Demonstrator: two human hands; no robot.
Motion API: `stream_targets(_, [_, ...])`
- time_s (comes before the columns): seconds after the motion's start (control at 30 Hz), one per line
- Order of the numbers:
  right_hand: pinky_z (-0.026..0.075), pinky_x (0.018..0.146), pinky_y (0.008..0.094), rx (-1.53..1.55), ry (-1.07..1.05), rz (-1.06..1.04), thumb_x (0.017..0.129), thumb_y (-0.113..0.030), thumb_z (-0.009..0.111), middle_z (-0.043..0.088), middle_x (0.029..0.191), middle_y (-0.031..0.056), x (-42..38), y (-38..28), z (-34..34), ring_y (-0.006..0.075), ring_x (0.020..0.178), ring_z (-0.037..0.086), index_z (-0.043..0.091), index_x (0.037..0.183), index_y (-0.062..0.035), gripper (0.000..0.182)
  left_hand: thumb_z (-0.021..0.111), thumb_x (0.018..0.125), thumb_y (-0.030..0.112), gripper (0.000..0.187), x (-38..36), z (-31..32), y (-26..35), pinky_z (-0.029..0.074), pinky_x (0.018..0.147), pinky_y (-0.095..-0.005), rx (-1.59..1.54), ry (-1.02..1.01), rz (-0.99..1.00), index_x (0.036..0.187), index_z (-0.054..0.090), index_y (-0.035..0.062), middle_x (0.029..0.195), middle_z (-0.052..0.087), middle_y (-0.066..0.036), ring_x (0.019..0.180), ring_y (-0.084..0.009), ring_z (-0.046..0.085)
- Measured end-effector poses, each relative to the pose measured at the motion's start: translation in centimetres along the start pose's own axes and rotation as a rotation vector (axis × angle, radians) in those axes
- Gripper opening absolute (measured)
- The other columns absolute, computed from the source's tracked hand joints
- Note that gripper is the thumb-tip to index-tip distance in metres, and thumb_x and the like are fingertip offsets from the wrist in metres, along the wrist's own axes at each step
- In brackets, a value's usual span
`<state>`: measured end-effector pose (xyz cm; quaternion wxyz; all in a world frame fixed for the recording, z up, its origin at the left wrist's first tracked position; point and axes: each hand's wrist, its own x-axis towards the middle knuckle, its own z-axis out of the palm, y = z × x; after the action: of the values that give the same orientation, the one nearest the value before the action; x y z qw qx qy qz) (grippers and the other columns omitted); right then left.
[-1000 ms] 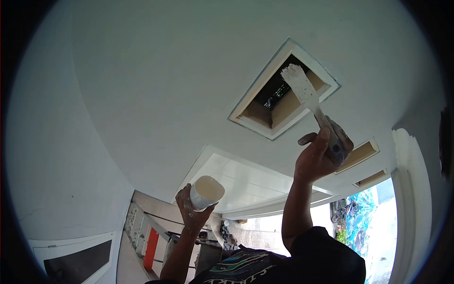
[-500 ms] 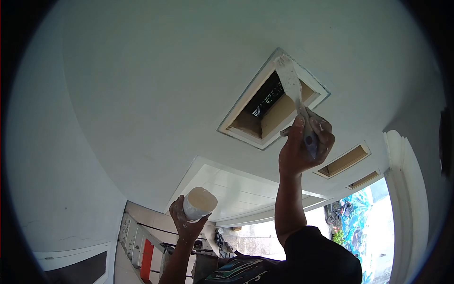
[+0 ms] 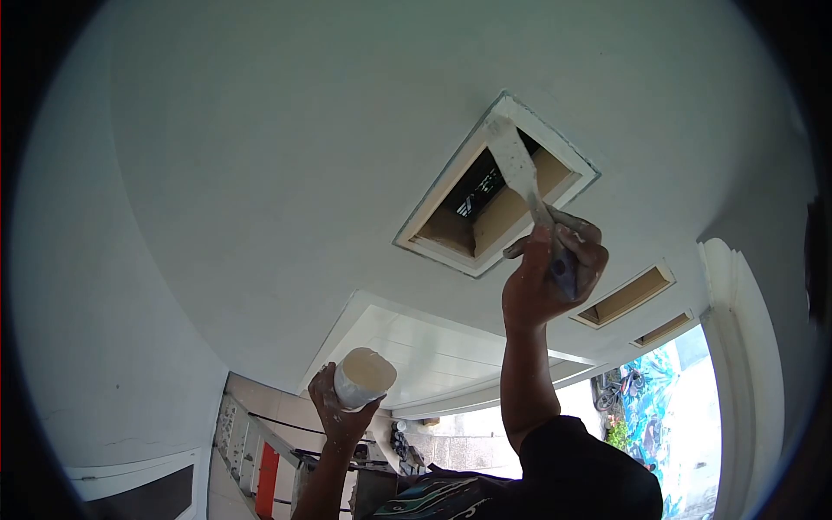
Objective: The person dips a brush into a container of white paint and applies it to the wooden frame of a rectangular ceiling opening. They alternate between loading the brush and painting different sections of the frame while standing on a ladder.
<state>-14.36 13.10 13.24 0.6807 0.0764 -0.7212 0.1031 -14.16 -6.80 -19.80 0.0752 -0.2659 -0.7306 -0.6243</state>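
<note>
My right hand [image 3: 542,282] is raised and wrapped round the handle of a paintbrush [image 3: 517,165]. White paint covers the bristles, and their tip lies against the upper left part of a white frame [image 3: 562,154] round a rectangular wall opening. Dark slats show inside that opening [image 3: 503,212]. Lower and to the left, my left hand [image 3: 336,414] grips a white tub [image 3: 351,386] from below and the side. Its mouth faces me, with pale paint inside. Smears of white paint mark the fingers of both hands.
Two more rectangular openings [image 3: 626,299] sit to the right in the pale wall [image 3: 286,199]. A white panelled recess [image 3: 425,347] lies below. A ladder with a red part [image 3: 267,479] stands at lower left. Outside on the right are a motorbike [image 3: 608,396] and a blue patterned surface.
The brush and my right hand have moved slightly down and left along the frame, from its top corner. My left hand still holds the tub in nearly the same place.
</note>
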Motion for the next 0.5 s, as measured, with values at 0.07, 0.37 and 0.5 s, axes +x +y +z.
stream_targets(0.07, [0.053, 0.061, 0.0255, 0.026, 0.054, -0.001, 0.095, 0.002, 0.069, 0.059, 0.112, 0.0170, 0.8, -0.6, 0.6, 0.0142, 0.086, 0.064, 0.052, 0.116, -0.0044, 0.028, 0.102, 0.060, 0.033, 0.114, -0.1, 0.0, 0.0, 0.042, 0.110, -0.0585, -0.003, -0.003, -0.009, 0.149, 0.039, 0.0004, 0.138, 0.049, -0.021, 0.130, -0.0424, 0.046])
stream_targets(0.37, [0.051, 0.053, 0.0227, -0.039, 0.010, -0.076, 0.096, 0.003, 0.067, 0.060, 0.108, 0.0144, 1.8, -0.4, 0.7, 0.0117, 0.073, 0.064, 0.053, 0.111, -0.0043, 0.022, 0.102, 0.061, 0.035, 0.114, -0.4, 0.1, -0.2, 0.041, 0.111, -0.0592, 0.006, -0.025, -0.015, 0.149, 0.039, -0.0002, 0.139, 0.047, -0.023, 0.132, -0.0439, 0.044])
stream_targets(0.5, [0.050, 0.045, 0.0197, -0.125, -0.007, -0.147, 0.095, 0.002, 0.066, 0.061, 0.105, 0.0134, 3.0, -0.2, 1.1, 0.0083, 0.063, 0.063, 0.052, 0.107, -0.0034, 0.019, 0.102, 0.060, 0.035, 0.114, -0.4, 0.3, -0.5, 0.040, 0.112, -0.0598, 0.034, -0.026, 0.020, 0.149, 0.039, -0.0004, 0.139, 0.048, -0.023, 0.131, -0.0442, 0.045])
